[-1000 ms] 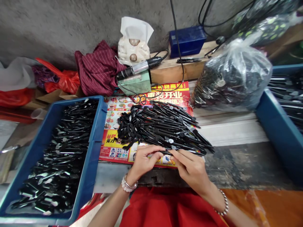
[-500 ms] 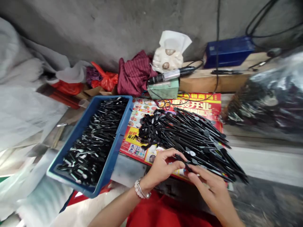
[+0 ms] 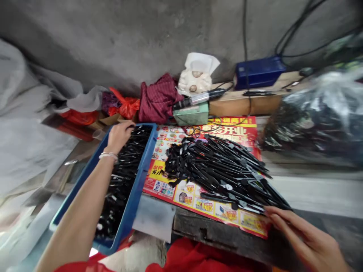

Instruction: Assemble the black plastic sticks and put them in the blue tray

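Observation:
My left hand point(image 3: 120, 135) is over the far end of a blue plastic tub point(image 3: 143, 177) packed with slim black pieces point(image 3: 124, 162). Its fingers are pinched, and a bit of something dark shows at the fingertips; most of it is hidden. On a red and yellow printed sheet point(image 3: 166, 188) lies a fanned pile of long slim black pieces point(image 3: 215, 162), some with round flat ends. At the pile's near right edge, my right hand point(image 3: 303, 236) has thumb and forefinger closed on the tip of one slim black piece point(image 3: 249, 207).
Behind the sheet, a silver and black handheld tool point(image 3: 200, 99) rests on a green box point(image 3: 193, 114). Beside these are maroon cloth point(image 3: 157, 100), a white tissue holder point(image 3: 195, 81) and a blue box point(image 3: 259, 73) with cables. A bulging clear bag point(image 3: 317, 117) stands at right.
My hands were together over the sheet's near edge, holding a small black piece. Now the left has moved to the tub's far end and the right to the pile's right edge.

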`<control>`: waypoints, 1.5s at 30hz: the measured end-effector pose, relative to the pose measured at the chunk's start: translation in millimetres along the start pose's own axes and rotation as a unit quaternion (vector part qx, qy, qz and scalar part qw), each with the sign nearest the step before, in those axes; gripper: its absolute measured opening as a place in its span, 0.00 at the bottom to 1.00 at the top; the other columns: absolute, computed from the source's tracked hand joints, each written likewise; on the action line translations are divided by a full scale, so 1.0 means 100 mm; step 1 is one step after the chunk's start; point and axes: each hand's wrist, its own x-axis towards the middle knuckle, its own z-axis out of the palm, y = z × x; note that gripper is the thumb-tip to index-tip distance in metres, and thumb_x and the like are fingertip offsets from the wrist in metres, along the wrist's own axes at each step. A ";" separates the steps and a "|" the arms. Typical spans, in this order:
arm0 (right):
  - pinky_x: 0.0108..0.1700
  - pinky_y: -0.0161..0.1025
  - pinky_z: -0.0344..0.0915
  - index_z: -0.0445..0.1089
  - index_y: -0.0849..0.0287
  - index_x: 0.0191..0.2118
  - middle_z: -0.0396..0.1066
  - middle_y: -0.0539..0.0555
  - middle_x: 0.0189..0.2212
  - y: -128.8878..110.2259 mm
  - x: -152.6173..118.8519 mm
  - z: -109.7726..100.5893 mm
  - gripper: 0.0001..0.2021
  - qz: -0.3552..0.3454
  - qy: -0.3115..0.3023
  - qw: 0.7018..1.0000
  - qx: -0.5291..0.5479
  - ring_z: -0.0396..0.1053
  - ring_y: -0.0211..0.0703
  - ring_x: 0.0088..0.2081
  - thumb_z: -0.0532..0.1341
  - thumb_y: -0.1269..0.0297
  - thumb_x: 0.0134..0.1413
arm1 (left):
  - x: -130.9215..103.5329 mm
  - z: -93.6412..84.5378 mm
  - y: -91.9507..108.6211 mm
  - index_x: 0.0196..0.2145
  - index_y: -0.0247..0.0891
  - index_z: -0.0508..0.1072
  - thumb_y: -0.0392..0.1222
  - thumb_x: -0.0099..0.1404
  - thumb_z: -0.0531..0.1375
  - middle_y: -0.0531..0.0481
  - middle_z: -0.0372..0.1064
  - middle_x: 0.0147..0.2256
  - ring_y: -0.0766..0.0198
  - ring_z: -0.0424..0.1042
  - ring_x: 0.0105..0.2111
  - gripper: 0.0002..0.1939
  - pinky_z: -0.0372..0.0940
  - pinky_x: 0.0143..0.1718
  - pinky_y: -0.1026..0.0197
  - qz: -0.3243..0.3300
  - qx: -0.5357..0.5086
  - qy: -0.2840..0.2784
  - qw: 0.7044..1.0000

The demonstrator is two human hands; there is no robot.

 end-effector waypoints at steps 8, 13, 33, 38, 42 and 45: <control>0.44 0.43 0.71 0.73 0.56 0.42 0.74 0.56 0.40 0.08 0.05 -0.21 0.12 0.054 0.040 0.996 -0.061 0.73 0.47 0.43 0.57 0.56 0.61 | -0.07 0.12 0.07 0.54 0.49 0.70 0.49 0.67 0.55 0.63 0.73 0.49 0.54 0.73 0.48 0.19 0.62 0.57 0.46 -0.009 0.023 0.004 1.000; 0.48 0.49 0.69 0.65 0.58 0.55 0.66 0.61 0.49 0.14 0.19 -0.12 0.22 0.021 0.002 0.984 -0.177 0.67 0.53 0.50 0.62 0.56 0.56 | -0.65 0.07 0.97 0.47 0.58 0.74 0.53 0.64 0.56 0.72 0.73 0.47 0.56 0.74 0.45 0.15 0.64 0.57 0.50 0.010 -0.134 -0.007 0.991; 0.46 0.47 0.65 0.73 0.54 0.44 0.69 0.57 0.45 -0.04 0.10 0.11 0.08 -0.169 -0.062 0.973 -0.144 0.66 0.49 0.44 0.57 0.64 0.62 | -1.97 0.48 1.57 0.40 0.40 0.76 0.35 0.66 0.56 0.48 0.77 0.40 0.60 0.75 0.41 0.10 0.69 0.44 0.59 0.066 -0.250 -0.160 0.953; 0.44 0.47 0.65 0.73 0.59 0.41 0.68 0.59 0.41 -0.09 0.13 0.31 0.09 -0.154 -0.037 0.974 -0.160 0.65 0.49 0.41 0.57 0.64 0.62 | -1.95 0.54 1.46 0.37 0.38 0.74 0.35 0.67 0.55 0.47 0.75 0.37 0.60 0.73 0.40 0.08 0.67 0.44 0.58 0.034 -0.224 -0.129 0.965; 0.45 0.48 0.64 0.71 0.61 0.40 0.68 0.59 0.41 -0.14 0.19 0.35 0.09 -0.148 -0.053 0.973 -0.167 0.64 0.49 0.40 0.54 0.66 0.63 | -1.91 0.58 1.45 0.37 0.37 0.73 0.34 0.67 0.54 0.47 0.72 0.37 0.60 0.71 0.39 0.07 0.65 0.43 0.58 0.035 -0.213 -0.116 0.970; 0.46 0.47 0.63 0.70 0.60 0.40 0.68 0.59 0.41 -0.18 0.17 0.31 0.08 -0.134 -0.063 0.977 -0.155 0.65 0.49 0.41 0.54 0.66 0.63 | -1.88 0.64 1.51 0.39 0.36 0.72 0.35 0.68 0.54 0.46 0.71 0.37 0.59 0.69 0.40 0.07 0.65 0.43 0.56 0.067 -0.199 -0.109 0.972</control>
